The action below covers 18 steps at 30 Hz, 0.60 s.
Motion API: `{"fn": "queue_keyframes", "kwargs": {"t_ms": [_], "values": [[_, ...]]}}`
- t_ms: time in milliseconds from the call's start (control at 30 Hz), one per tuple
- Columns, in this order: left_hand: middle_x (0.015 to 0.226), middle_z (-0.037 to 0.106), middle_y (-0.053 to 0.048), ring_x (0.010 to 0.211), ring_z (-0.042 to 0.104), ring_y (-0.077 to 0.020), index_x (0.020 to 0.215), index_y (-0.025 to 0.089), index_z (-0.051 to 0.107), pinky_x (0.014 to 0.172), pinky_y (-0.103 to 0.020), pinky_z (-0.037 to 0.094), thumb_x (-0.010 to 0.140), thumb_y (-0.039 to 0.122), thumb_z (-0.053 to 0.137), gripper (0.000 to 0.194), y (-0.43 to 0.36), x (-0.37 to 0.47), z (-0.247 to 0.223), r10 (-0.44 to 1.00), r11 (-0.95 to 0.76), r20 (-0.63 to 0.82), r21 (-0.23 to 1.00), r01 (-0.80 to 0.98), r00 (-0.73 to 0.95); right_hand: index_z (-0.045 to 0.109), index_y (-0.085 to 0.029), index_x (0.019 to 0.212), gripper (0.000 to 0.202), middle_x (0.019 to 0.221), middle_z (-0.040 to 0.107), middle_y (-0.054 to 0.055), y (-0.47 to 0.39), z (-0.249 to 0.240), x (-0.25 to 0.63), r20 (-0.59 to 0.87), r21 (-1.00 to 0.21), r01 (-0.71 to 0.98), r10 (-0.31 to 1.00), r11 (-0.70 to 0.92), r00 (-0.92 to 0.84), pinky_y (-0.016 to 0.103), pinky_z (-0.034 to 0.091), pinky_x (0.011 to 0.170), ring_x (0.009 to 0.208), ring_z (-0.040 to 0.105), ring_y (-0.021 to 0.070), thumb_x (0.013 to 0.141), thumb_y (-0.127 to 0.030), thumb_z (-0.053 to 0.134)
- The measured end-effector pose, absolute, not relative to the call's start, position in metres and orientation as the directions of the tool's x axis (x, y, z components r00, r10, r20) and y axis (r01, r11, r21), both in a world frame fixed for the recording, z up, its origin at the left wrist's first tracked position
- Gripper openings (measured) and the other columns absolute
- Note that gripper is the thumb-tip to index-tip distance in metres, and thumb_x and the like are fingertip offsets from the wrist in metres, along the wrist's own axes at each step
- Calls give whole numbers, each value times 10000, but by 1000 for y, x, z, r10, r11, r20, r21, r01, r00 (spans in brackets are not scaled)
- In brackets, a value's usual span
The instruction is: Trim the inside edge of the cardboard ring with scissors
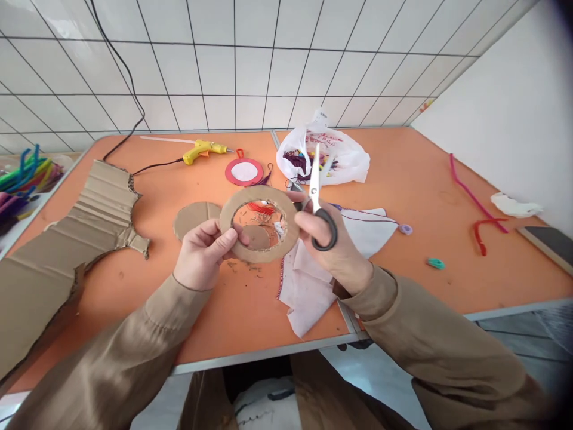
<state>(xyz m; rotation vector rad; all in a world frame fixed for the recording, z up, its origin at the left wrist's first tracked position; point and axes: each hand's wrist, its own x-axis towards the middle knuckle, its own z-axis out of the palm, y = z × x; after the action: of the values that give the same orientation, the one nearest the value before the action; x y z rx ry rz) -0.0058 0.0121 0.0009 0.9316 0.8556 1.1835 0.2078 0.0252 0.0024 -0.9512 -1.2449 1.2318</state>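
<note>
A flat cardboard ring (258, 254) is held up over the orange table between my two hands. My left hand (203, 251) pinches its left side, thumb on the near face. Its right edge is gripped by my right hand (329, 245), which also has a pair of scissors (314, 179) hooked in it, blades pointing up and away. Ragged cuts line the ring's inner edge. Behind it lies a cardboard disc (193, 216), and red thread (262, 207) shows through the hole. White cloth (308, 292) with a dark red edging lies beneath my right hand.
A large torn cardboard sheet (80, 227) covers the left side. Toward the wall are a yellow glue gun (203, 151) on its cord, a red-rimmed round piece (230, 173) and a white plastic bag (353, 161) of threads. Pipe cleaners (465, 191) lie at right.
</note>
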Motion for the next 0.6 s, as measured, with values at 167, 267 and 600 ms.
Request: {"fn": "queue_keyframes", "kwargs": {"t_ms": [167, 267, 600], "values": [[804, 786, -42, 738, 757, -182, 874, 173, 773, 656, -280, 656, 683, 376, 920, 315, 13, -4, -3, 979, 179, -119, 887, -426, 163, 695, -277, 977, 319, 804, 631, 9, 22, -5, 210, 234, -961, -199, 948, 192, -216, 336, 461, 600, 680, 556, 178, 842, -564, 663], [819, 789, -43, 757, 766, -191, 878, 173, 783, 667, -285, 666, 678, 360, 925, 308, 13, -4, -3, 974, 198, -128, 884, -423, 189, 679, -269, 768, 210, 798, 644, 10, 18, 0, 207, 285, -958, -52, 932, 281, -223, 366, 505, 711, 762, 604, 201, 835, -465, 711], [722, 774, -37, 639, 718, -147, 843, 163, 799, 572, -220, 619, 668, 332, 932, 277, 13, -4, 1, 979, 163, -102, 914, -373, 176, 536, -235, 623, 205, 675, 514, -33, 22, 2, 211, 345, -933, 84, 936, 350, -77, 317, 431, 631, 629, 449, 139, 772, -251, 676]]}}
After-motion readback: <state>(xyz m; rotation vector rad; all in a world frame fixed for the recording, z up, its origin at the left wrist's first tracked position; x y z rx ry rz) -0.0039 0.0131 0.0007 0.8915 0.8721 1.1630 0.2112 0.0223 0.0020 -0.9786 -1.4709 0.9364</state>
